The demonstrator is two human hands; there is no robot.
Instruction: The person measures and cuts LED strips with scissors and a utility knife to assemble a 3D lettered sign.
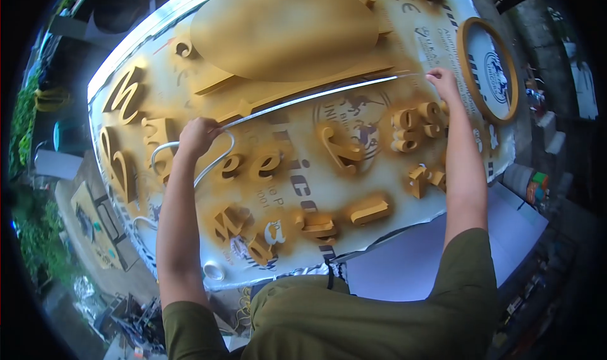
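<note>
A white flexible strip [322, 95] is stretched between my two hands, just below the large gold oval [284, 30]. My left hand [200, 136] is closed on the strip, and its loose part curls down beside the wrist over the gold letters. At the strip's thin far end, my right hand [442, 83] is pinched, left of the gold ring [466, 59]. A long gold bar with a pointed shape [245, 107] lies under the strip. Gold letters "e" [266, 164] rest below it on the printed sheet.
More gold letters stand on the sheet, such as an "m" [128, 95] at the left and an "l" [370, 212] near the front. A white roll [214, 271] sits at the front edge. Pale panels [404, 259] lie below the table's right front edge.
</note>
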